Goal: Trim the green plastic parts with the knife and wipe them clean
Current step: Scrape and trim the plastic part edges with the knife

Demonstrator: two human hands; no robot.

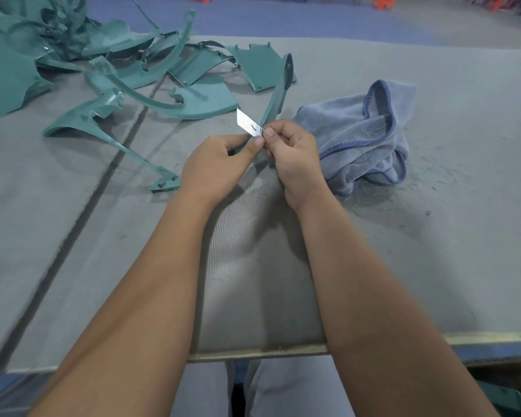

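Trimming underway: our left hand (220, 164) grips curved green strip (275, 99), right hand (292, 152) pinches blade (247, 123); pile (73, 55) waits, cloth (364, 130) unused.

1. The plastic parts (193, 100) heaped toward the far left corner are coloured a uniform teal green.
2. The blade (247, 123) is seen as bright silver.
3. The cloth (364, 136) is coloured pale blue-grey, edged in darker blue.
4. The table (433, 251) is covered in grey, crossed by one dark line.

Grey table (433, 266), blue floor (283, 22)
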